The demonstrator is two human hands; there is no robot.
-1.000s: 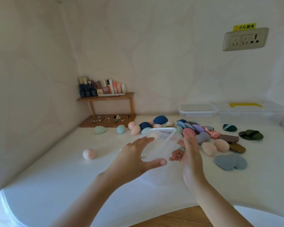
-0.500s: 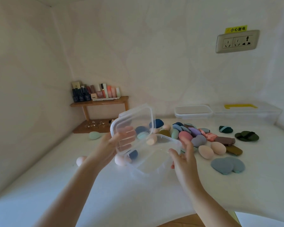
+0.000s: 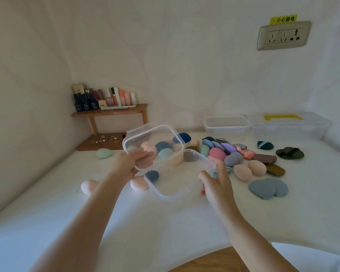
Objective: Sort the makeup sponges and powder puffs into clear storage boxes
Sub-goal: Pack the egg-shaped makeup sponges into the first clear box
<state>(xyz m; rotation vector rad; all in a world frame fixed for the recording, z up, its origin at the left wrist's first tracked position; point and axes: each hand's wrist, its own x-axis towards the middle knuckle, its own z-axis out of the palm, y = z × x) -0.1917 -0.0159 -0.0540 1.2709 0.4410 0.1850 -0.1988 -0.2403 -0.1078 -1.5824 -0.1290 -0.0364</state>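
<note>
Left hand (image 3: 134, 163) grasping the clear lid (image 3: 153, 143), fingers curled around its lower edge, lid raised and tilted up above the left rim of the clear box (image 3: 177, 177). Right hand (image 3: 217, 180) gripping the right side of this box, thumb on the near rim, fingers over the far corner. Box open and without anything inside, held low over the white bench (image 3: 57, 222); cannot tell whether touching it.

Seen through the lid, just beyond the left hand: several sponges in pink, blue and pale green. Below the left hand, a pink sponge (image 3: 138, 183) on the bench, and a dark blue one (image 3: 152, 175) visible through the box wall. Further left of the left hand, a pale pink sponge (image 3: 88, 185) and a mint green sponge (image 3: 104, 153), each lying alone.

Beyond and right of the right hand, the pile of sponges and puffs (image 3: 230, 152): rose, lilac, grey, beige. Right of the right hand, two grey-blue puffs (image 3: 268, 188) overlapping, and further away two dark green puffs (image 3: 290, 153).

Far behind the right hand, against the wall, an open clear tub (image 3: 227, 124) and a larger clear box with yellow handle (image 3: 289, 124).
</note>
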